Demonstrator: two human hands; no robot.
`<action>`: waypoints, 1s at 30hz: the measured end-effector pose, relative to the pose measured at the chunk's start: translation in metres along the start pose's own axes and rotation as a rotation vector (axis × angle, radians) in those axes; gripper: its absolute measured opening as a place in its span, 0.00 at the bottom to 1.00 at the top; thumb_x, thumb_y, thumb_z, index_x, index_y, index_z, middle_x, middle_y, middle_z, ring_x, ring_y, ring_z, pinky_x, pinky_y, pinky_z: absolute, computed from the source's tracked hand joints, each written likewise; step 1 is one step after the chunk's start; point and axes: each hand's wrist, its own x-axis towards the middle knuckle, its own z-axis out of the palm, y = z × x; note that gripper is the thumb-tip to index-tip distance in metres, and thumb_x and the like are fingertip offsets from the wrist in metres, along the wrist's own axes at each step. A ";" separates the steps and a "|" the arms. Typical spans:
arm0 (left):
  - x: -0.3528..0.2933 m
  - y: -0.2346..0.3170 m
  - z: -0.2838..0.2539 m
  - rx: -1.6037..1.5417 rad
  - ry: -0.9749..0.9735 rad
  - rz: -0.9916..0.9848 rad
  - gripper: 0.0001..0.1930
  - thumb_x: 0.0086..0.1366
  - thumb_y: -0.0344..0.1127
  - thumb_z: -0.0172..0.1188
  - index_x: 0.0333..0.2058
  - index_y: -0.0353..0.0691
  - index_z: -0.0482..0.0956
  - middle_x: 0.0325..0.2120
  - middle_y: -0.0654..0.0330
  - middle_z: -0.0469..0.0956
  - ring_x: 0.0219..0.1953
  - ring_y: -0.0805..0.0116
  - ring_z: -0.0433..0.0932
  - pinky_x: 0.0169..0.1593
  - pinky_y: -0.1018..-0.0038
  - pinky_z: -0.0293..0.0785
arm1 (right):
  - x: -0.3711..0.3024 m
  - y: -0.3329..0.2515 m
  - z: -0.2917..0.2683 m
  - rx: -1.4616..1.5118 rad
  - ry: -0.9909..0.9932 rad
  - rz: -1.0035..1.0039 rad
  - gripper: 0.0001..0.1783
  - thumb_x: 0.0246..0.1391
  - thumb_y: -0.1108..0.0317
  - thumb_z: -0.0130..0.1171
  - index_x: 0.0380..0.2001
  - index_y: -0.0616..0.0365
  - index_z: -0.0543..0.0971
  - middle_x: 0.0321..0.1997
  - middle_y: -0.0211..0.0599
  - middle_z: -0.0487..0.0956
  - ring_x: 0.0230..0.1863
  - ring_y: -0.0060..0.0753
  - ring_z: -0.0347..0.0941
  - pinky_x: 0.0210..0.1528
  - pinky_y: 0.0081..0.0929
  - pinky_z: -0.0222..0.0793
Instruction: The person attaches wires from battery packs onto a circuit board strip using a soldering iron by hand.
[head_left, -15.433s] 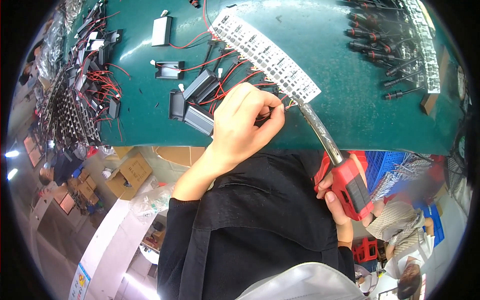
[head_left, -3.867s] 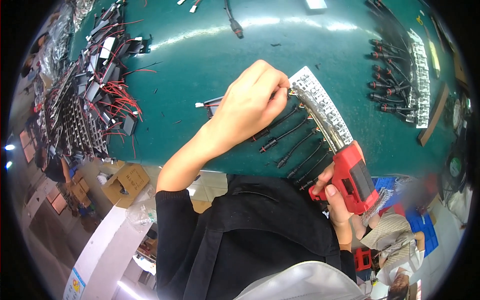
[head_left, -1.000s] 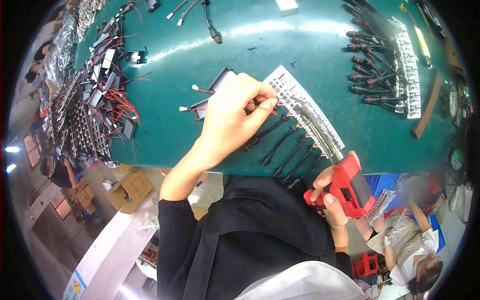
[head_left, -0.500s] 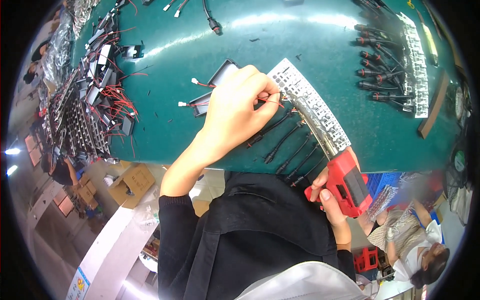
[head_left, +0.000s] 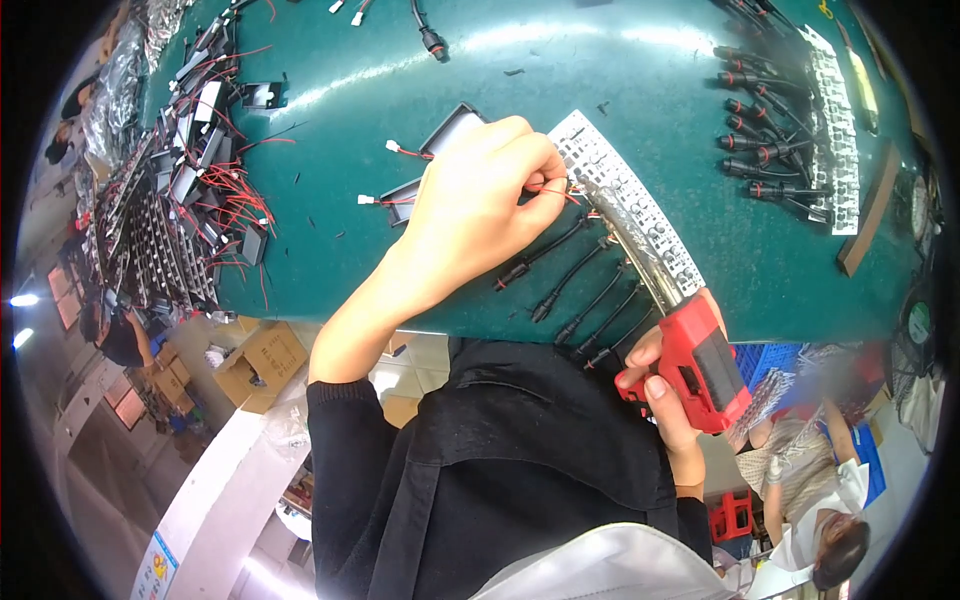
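My left hand [head_left: 480,195] is closed in a pinch on a thin red wire [head_left: 556,190] at the near edge of a curved white circuit board strip [head_left: 640,205]. Closed round the red handle of a soldering gun [head_left: 708,365] is my right hand [head_left: 672,412]. The gun's long metal barrel [head_left: 655,275] lies along the board, its tip close to my left fingertips. Short black cables with connectors [head_left: 595,298] extend from the board's near side. Partly behind my left hand are two dark open housings [head_left: 458,125], with white plugs [head_left: 392,146] on red wires beside them.
Heaped at left are black housings with red wires [head_left: 225,190] and dark strips [head_left: 150,250]. Another board [head_left: 835,140] with black cables [head_left: 755,145] lies at right, beside a brown bar [head_left: 870,210]. A loose cable connector [head_left: 433,45] lies at the far side. Another person [head_left: 815,500] is at lower right.
My left hand has shifted slightly right with the pinched wire, and the two housings sit a little farther away. The soldering gun stays in my right hand, barely moved.
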 end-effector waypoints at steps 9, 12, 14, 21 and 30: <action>0.000 0.000 -0.001 0.002 -0.012 -0.006 0.06 0.47 0.26 0.63 0.23 0.41 0.73 0.20 0.64 0.70 0.24 0.66 0.72 0.30 0.72 0.67 | 0.001 0.001 -0.003 -0.001 -0.006 0.035 0.41 0.50 0.67 0.59 0.62 0.67 0.51 0.30 0.38 0.73 0.24 0.26 0.70 0.28 0.23 0.71; -0.001 -0.001 -0.001 0.000 -0.013 -0.008 0.06 0.48 0.27 0.63 0.23 0.41 0.73 0.20 0.64 0.71 0.24 0.66 0.73 0.30 0.72 0.67 | 0.001 -0.003 0.002 -0.007 0.011 0.046 0.41 0.49 0.67 0.59 0.62 0.68 0.51 0.29 0.39 0.73 0.23 0.26 0.70 0.27 0.22 0.71; -0.001 -0.001 -0.002 -0.002 -0.010 -0.007 0.06 0.48 0.27 0.62 0.23 0.41 0.73 0.20 0.64 0.71 0.24 0.65 0.73 0.30 0.71 0.67 | 0.001 -0.004 0.005 0.005 0.048 0.031 0.41 0.48 0.67 0.60 0.61 0.69 0.52 0.29 0.39 0.73 0.22 0.26 0.69 0.27 0.22 0.70; -0.002 0.002 -0.011 0.043 -0.102 -0.035 0.03 0.54 0.25 0.62 0.27 0.38 0.77 0.23 0.65 0.71 0.24 0.77 0.72 0.30 0.82 0.70 | -0.001 -0.004 -0.003 0.190 0.077 -0.084 0.52 0.45 0.68 0.64 0.67 0.63 0.42 0.32 0.40 0.76 0.25 0.30 0.72 0.29 0.25 0.71; -0.015 0.011 -0.031 0.043 0.083 -0.071 0.09 0.61 0.29 0.59 0.41 0.40 0.82 0.30 0.61 0.78 0.34 0.68 0.76 0.39 0.75 0.71 | 0.001 -0.010 0.008 0.089 0.212 -0.083 0.31 0.44 0.60 0.60 0.47 0.70 0.65 0.26 0.41 0.71 0.17 0.26 0.67 0.27 0.19 0.66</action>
